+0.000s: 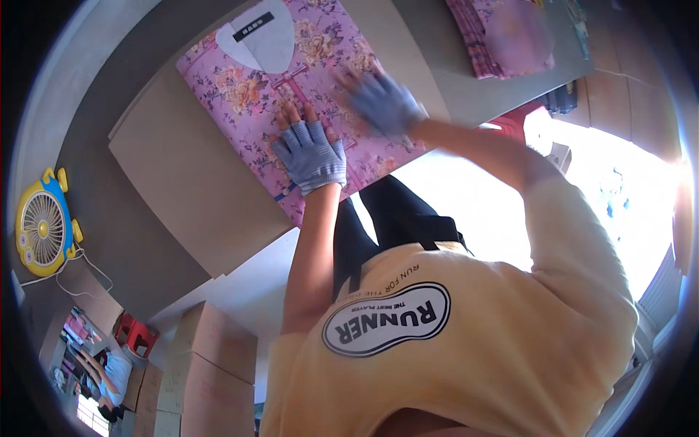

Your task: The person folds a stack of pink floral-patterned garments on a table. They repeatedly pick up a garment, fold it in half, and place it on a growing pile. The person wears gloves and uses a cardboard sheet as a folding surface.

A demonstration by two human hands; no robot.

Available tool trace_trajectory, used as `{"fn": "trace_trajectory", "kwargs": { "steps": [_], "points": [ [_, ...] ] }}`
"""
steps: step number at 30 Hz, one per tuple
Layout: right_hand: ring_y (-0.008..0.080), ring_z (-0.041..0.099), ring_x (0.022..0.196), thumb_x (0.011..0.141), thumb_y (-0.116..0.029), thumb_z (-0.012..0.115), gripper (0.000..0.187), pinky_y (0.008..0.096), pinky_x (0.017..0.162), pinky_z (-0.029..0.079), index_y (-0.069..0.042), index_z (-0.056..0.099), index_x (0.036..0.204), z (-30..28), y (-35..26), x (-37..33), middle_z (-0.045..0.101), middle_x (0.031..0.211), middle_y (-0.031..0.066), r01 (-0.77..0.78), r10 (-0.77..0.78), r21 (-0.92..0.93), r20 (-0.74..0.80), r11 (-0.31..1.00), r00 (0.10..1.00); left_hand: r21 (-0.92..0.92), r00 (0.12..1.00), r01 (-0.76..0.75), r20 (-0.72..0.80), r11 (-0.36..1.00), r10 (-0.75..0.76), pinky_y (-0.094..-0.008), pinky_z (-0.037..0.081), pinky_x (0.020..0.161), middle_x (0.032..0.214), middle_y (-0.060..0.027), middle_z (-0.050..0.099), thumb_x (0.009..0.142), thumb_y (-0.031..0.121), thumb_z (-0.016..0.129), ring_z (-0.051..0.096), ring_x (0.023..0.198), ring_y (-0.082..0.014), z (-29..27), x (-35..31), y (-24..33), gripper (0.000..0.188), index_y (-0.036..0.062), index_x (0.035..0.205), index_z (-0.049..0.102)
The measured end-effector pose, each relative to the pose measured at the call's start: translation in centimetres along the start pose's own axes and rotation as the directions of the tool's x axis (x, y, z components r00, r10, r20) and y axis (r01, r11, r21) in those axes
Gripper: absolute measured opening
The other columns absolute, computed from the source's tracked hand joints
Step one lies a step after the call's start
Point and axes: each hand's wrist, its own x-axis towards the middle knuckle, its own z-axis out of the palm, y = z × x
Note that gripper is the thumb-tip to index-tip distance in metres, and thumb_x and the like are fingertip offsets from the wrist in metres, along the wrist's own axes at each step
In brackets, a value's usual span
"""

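A folded pink floral top (pixel 237 127) lies on a large sheet of cardboard, its pale neckline and dark label toward the far side. My left hand (pixel 312 154), in a grey-blue fingerless glove, rests flat on the middle of the top with fingers spread. To its right, my right hand (pixel 382 104) wears the same kind of glove and is over the top's right half. Motion blurs this hand, though its fingers look stretched out. Neither hand grips anything.
The cardboard (pixel 175 167) covers part of a grey table (pixel 109 80). More folded pink floral garments (pixel 502 36) lie at the far right. A yellow and blue fan (pixel 44 226) stands at the left. Cardboard boxes (pixel 211 357), a red stool (pixel 135 335) and another person (pixel 113 375) appear lower left.
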Motion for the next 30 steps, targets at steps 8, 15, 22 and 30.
{"fn": "trace_trajectory", "kwargs": {
  "steps": [8,15,22,30],
  "points": [
    [0.0283,0.05,0.117,0.083,-0.039,0.055,0.049,0.051,0.11,0.029,-0.008,0.054,0.121,-7.7,-1.3,-5.0,0.056,0.117,0.0115,0.125,-0.067,0.428,-0.148,0.895,0.987,-0.103,0.997,0.012,-0.078,0.995,-0.02,-0.0598,0.032,0.097,0.144,-0.0184,0.039,0.088,0.033,0.048,0.037,0.132,-0.0378,0.1,-0.1,0.7,0.051,0.0091,0.133,0.046],
    [0.03,0.029,0.137,0.092,-0.045,0.04,0.061,0.0447,0.113,0.021,-0.008,0.036,0.141,-2.0,-4.5,36.5,0.034,0.147,0.0164,0.121,-0.018,0.173,-0.502,0.978,0.865,-0.256,0.988,0.096,-0.091,0.962,-0.123,-0.0601,0.023,0.107,0.141,-0.0202,0.041,0.087,0.033,0.051,0.038,0.13,-0.0398,0.2,-2.1,2.6,0.053,0.0076,0.133,0.047],
    [0.0297,0.029,0.137,0.089,-0.047,0.042,0.064,0.0513,0.112,0.021,-0.012,0.034,0.142,-5.3,-10.9,31.0,0.032,0.146,0.0138,0.239,-0.159,0.122,-0.458,0.963,0.875,-0.301,0.981,0.141,-0.088,0.943,-0.175,-0.0593,0.023,0.107,0.138,-0.025,0.042,0.083,0.03,0.054,0.034,0.131,-0.0422,0.9,-5.3,4.3,0.049,0.004,0.125,0.054],
    [0.0281,0.018,0.142,0.09,-0.053,0.045,0.065,0.0516,0.113,0.018,-0.026,0.028,0.147,-2.3,-26.3,4.6,0.018,0.155,0.0074,0.832,-0.88,0.476,-0.216,0.284,0.424,-0.227,0.986,0.081,-0.126,0.97,-0.112,-0.0618,0.022,0.107,0.145,-0.0278,0.032,0.089,0.032,0.044,0.031,0.134,-0.0443,1.5,-5.2,4.4,0.054,0.0035,0.135,0.046]
  ]
}}
